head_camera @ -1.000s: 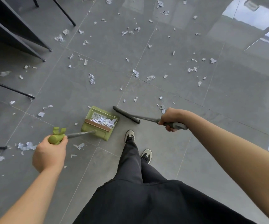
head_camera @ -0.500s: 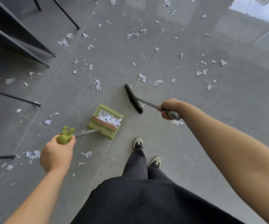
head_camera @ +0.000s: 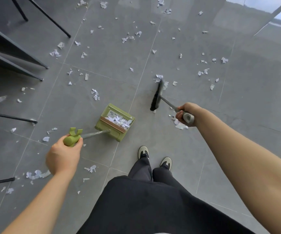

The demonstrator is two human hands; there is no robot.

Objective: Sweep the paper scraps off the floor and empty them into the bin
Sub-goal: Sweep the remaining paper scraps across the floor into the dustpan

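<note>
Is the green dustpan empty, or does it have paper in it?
Not empty: white paper scraps lie inside the green dustpan.

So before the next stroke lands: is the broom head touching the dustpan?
Apart. The head view shows bare grey floor between the broom head and the dustpan.

Office (likely), grey tiles (head_camera: 203,149), desk legs (head_camera: 40,14)
</note>
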